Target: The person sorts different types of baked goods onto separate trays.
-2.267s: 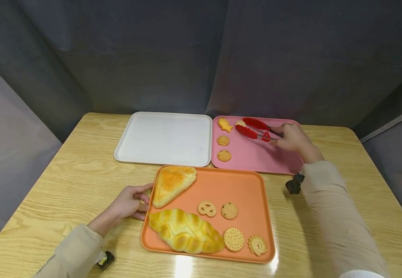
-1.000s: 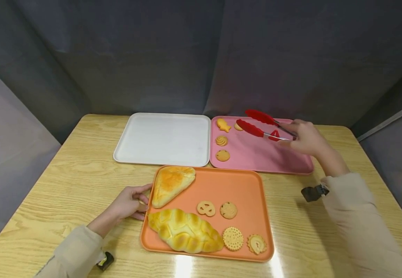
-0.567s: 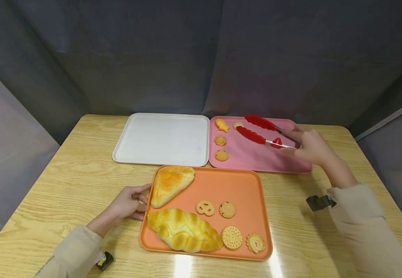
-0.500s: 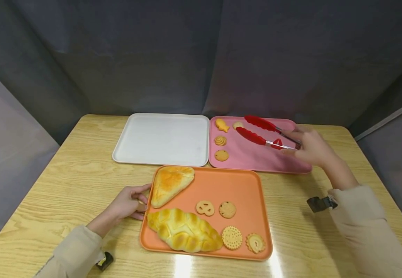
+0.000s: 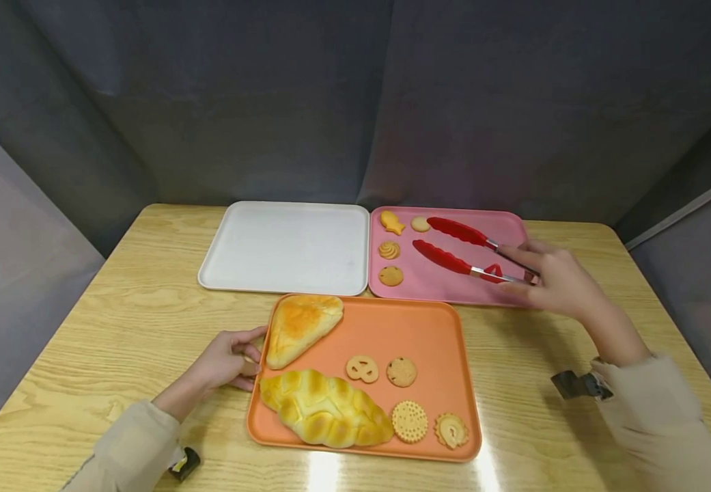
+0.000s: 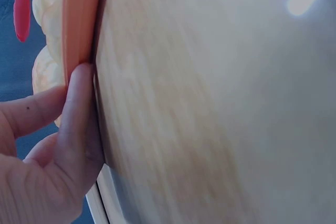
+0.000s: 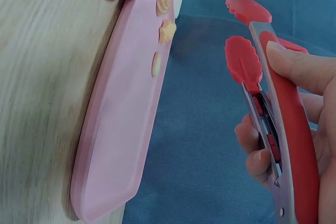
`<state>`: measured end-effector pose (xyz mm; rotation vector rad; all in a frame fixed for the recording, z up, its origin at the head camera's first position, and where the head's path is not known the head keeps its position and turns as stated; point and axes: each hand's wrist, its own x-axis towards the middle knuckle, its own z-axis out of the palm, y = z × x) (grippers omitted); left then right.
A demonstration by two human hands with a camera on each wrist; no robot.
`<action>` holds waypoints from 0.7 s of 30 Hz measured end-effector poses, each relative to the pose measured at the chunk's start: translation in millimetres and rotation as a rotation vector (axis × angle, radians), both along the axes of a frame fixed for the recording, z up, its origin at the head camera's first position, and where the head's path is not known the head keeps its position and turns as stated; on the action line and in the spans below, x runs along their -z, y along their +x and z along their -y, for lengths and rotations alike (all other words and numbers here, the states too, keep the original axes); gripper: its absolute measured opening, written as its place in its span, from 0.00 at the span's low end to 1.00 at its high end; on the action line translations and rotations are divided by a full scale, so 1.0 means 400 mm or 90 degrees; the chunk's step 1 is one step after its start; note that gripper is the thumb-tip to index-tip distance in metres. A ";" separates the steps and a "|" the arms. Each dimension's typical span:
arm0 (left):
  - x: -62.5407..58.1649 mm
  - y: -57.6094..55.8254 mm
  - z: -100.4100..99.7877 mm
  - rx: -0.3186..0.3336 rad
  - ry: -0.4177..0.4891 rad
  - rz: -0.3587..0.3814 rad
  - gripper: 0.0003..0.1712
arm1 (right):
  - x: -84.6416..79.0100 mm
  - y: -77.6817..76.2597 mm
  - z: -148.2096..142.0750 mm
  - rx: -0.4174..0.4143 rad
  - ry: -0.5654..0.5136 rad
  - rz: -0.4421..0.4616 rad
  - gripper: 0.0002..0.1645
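My left hand point(image 5: 226, 359) pinches the left rim of an orange tray point(image 5: 404, 328) between thumb and fingers. A triangular bread point(image 5: 302, 328) and a braided loaf point(image 5: 327, 410) lie beside it on that tray. My right hand point(image 5: 561, 280) grips red-tipped tongs point(image 5: 443, 259) by the handles, raised over a pink tray point(image 5: 435, 285). The tongs' two tips are spread, with nothing between them in the right wrist view. Just left of the tips, a pale round cookie point(image 5: 420, 224) lies on the pink tray, next to a fish-shaped cracker point(image 5: 392, 222).
A swirl cookie point(image 5: 388, 250) and a chip cookie point(image 5: 391, 276) line the pink tray's left side. The white tray point(image 5: 287, 249) adjoins it. On the orange tray lie a pretzel cookie point(image 5: 362, 369) and several round cookies point(image 5: 410, 421). A dark curtain point(image 5: 269, 102) hangs behind the table.
My right hand has drawn the tongs rightward and toward me, off the pale round cookie, which stays on the pink tray and now shows fully. My left hand has stayed at the orange tray's rim.
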<state>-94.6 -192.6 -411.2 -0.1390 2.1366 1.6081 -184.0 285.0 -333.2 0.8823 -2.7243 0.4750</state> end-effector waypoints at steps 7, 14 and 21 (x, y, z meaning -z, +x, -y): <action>0.002 -0.001 0.000 -0.002 0.003 0.005 0.40 | 0.009 0.031 0.002 -0.021 -0.005 -0.041 0.35; 0.002 -0.002 -0.001 0.001 -0.002 0.001 0.41 | 0.008 0.065 0.002 -0.061 -0.022 -0.065 0.35; -0.003 -0.001 -0.002 -0.003 -0.010 0.001 0.40 | 0.003 0.095 0.004 -0.067 -0.020 -0.054 0.36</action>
